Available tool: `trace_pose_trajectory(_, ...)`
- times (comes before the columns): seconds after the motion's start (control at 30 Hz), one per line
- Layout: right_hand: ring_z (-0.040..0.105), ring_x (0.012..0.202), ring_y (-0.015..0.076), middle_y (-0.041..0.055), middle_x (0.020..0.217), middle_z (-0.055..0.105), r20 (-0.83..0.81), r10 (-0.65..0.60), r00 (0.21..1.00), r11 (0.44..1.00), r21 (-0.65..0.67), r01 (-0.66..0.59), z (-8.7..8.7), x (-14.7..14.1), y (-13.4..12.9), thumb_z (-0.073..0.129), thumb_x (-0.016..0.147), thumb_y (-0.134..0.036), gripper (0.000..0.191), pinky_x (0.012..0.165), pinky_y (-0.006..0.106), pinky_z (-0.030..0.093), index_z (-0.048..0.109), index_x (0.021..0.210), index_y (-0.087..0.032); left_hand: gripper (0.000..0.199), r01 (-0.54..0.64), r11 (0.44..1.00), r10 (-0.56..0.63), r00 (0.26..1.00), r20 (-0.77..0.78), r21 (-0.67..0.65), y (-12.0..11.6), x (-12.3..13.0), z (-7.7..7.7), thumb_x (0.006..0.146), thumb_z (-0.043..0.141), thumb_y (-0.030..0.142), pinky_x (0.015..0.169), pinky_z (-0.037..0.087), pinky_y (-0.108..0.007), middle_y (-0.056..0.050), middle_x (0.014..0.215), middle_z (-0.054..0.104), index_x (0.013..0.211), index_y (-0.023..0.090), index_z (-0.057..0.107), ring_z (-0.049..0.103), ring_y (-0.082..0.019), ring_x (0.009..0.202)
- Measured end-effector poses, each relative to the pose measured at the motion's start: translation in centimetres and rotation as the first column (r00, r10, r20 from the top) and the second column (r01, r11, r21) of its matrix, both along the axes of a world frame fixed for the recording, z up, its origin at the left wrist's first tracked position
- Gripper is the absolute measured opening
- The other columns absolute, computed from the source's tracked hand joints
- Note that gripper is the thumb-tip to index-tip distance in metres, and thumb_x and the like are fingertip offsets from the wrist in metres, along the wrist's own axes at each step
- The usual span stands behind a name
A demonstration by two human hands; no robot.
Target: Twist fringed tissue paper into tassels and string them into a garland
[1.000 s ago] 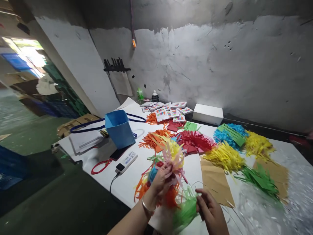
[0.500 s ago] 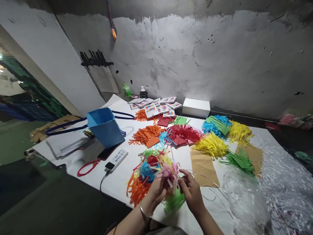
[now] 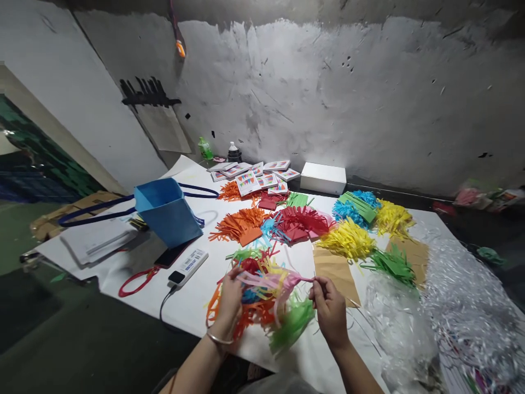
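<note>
A pink paper tassel [image 3: 287, 281] is stretched between my two hands above the white table. My left hand [image 3: 231, 295] pinches the ends of its strips. At its twisted tip, my right hand [image 3: 329, 306] is closed. A green tassel [image 3: 292, 327] hangs or lies just below, smeared by motion. Under and around the pink strips are orange strips [image 3: 254, 317], blue strips [image 3: 251, 296] and yellow strips, heaped together.
Behind lie an orange bundle [image 3: 241, 223], a red bundle [image 3: 303, 221] and a yellow bundle [image 3: 348, 238]. A blue box [image 3: 168, 213], red scissors [image 3: 137, 282] and a power bank [image 3: 192, 265] are at left. Clear plastic wrap [image 3: 402, 317] fills the right.
My hands have moved apart, the left one leftward, and the pink tassel is now drawn out between them. The view has shifted slightly.
</note>
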State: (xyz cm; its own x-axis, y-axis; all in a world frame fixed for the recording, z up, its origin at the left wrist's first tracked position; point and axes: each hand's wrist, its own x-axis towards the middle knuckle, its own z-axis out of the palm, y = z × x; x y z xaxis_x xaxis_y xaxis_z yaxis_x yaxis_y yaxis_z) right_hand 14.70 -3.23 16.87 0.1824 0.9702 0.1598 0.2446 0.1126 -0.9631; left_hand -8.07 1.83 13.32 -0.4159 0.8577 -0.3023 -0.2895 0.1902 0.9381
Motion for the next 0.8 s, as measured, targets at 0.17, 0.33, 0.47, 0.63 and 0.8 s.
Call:
trace_pose_trajectory(0.17,0.054,0.055,0.0119,-0.0018,0.062,0.057,0.047,0.103,0.994,0.995,0.000,-0.103,1.8,-0.2,-0.8,0.049,0.092,-0.041,0.028,0.053,0.020,0.041,0.062,0.093,-0.017,0.040,0.291,0.915,-0.103,0.840,-0.533,0.281,-1.2,1.1,3.9,0.072,0.071,0.030,0.104,0.032,-0.039,-0.009,0.119,0.059,0.110,0.023,0.063,0.048,-0.027,0.117)
trace_pose_trajectory(0.33,0.053,0.051,0.0109,0.0000,0.066,0.062,-0.210,0.113,0.971,0.986,-0.097,-0.136,2.4,-0.6,-1.9,0.052,0.089,-0.047,0.036,0.049,0.020,0.042,0.058,0.103,-0.014,0.016,0.680,0.697,-0.572,0.720,-0.393,0.230,-3.6,6.7,5.3,0.082,0.064,0.034,0.084,0.042,-0.030,-0.006,0.084,0.067,0.083,0.019,0.072,0.059,-0.021,0.084)
trace_pose_trajectory(0.47,0.051,0.044,0.0090,0.0012,0.064,0.063,-0.294,0.113,0.949,0.969,-0.177,-0.170,2.5,-0.2,-2.9,0.055,0.087,-0.049,0.035,0.043,0.019,0.041,0.058,0.090,-0.014,0.024,0.602,0.777,-0.629,0.754,0.189,0.185,-3.9,8.0,4.4,0.077,0.070,0.040,0.061,0.041,-0.023,0.000,0.069,0.060,0.081,0.016,0.067,0.053,-0.012,0.061)
trace_pose_trajectory(0.63,0.049,0.038,0.0081,-0.0011,0.056,0.060,-0.282,0.165,0.945,0.952,-0.207,-0.228,3.2,-0.4,-3.7,0.055,0.086,-0.050,0.036,0.038,0.018,0.038,0.058,0.080,-0.015,0.026,0.653,0.736,-0.657,0.629,0.416,0.177,-4.9,8.3,4.6,0.074,0.074,0.037,0.057,0.041,-0.022,0.001,0.065,0.059,0.076,0.014,0.063,0.053,-0.010,0.055)
trace_pose_trajectory(0.8,0.048,0.038,0.0079,-0.0028,0.053,0.056,-0.160,0.163,0.974,0.960,-0.201,-0.194,3.7,0.0,-3.8,0.052,0.088,-0.047,0.034,0.038,0.017,0.037,0.058,0.077,-0.016,0.026,0.696,0.701,-0.701,0.633,0.330,0.155,-5.3,8.5,4.7,0.075,0.072,0.040,0.058,0.041,-0.022,0.000,0.067,0.061,0.078,0.014,0.065,0.054,-0.012,0.058)
